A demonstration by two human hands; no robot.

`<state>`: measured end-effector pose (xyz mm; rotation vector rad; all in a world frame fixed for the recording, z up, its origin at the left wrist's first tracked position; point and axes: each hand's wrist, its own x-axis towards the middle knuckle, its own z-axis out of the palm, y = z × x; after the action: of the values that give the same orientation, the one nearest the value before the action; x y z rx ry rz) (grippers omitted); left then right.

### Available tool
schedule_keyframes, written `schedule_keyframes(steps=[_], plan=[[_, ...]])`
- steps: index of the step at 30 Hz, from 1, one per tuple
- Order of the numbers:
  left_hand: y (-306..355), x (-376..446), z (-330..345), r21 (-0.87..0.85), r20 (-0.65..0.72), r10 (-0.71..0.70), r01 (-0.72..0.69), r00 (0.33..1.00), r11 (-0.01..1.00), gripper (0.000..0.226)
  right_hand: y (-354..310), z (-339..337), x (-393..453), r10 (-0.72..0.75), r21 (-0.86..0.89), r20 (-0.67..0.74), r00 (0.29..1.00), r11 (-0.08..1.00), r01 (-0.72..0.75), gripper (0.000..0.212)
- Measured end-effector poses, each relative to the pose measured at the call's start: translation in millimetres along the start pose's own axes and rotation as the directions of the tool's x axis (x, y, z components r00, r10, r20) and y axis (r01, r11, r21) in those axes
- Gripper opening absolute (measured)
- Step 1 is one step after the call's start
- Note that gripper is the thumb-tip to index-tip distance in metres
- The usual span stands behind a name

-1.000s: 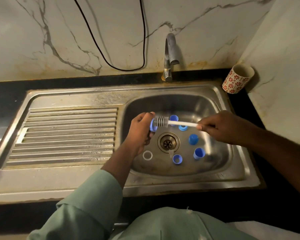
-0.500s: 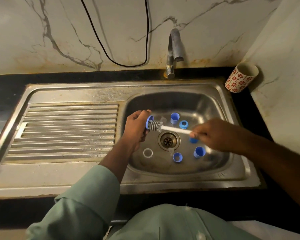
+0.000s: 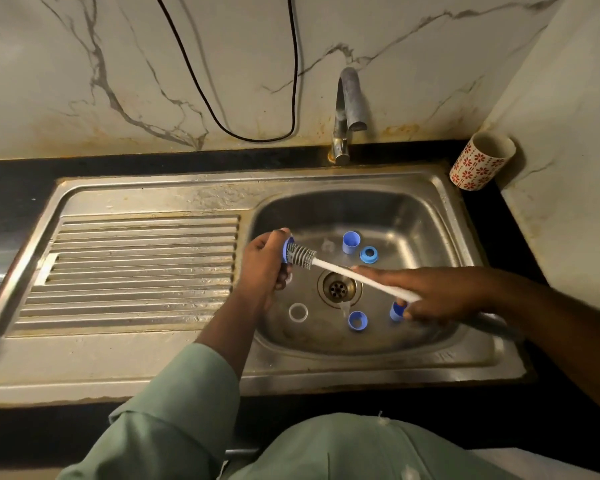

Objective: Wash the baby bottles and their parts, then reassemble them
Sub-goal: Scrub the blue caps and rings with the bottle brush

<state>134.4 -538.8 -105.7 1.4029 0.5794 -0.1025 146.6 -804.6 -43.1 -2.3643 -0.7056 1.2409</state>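
Note:
Over the sink basin (image 3: 426,216), my left hand (image 3: 262,268) grips a blue bottle ring (image 3: 288,250). A bottle brush (image 3: 329,266) with grey bristles and a white handle pokes into that ring. My right hand (image 3: 430,294) holds the handle near its end. On the basin floor lie a blue cap (image 3: 351,242), a blue ring (image 3: 368,255), another blue cap (image 3: 357,321), a blue piece (image 3: 395,311) half hidden under my right hand, a clear ring (image 3: 298,312) and a faint clear teat (image 3: 327,244).
The drain (image 3: 338,288) sits mid-basin. A steel tap (image 3: 349,112) stands behind the sink, with no water seen running. The ribbed drainboard (image 3: 136,271) lies to the left. A red-flowered cup (image 3: 480,161) stands at the back right corner. A black cable (image 3: 257,136) hangs on the marble wall.
The brush head has stayed at the blue ring while my right hand slid lower and nearer along the handle. The brush handle now slants down to the right.

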Motion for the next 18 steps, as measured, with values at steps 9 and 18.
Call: schedule_keyframes(steps=[9, 18], plan=[[0.3, 1.9, -6.1, -0.063, 0.049, -0.029, 0.032, 0.998, 0.998, 0.034, 10.2, -21.3, -7.9, -0.078, -0.507, -0.688, 0.721, 0.764, -0.400, 0.051], [4.6, -0.5, -23.8, -0.025, 0.099, -0.026, 0.028, 0.995, 0.999, 0.043, 16.7, -33.8, -1.1, -0.111, -0.474, -0.631, 0.768, 0.838, -0.269, 0.043]])
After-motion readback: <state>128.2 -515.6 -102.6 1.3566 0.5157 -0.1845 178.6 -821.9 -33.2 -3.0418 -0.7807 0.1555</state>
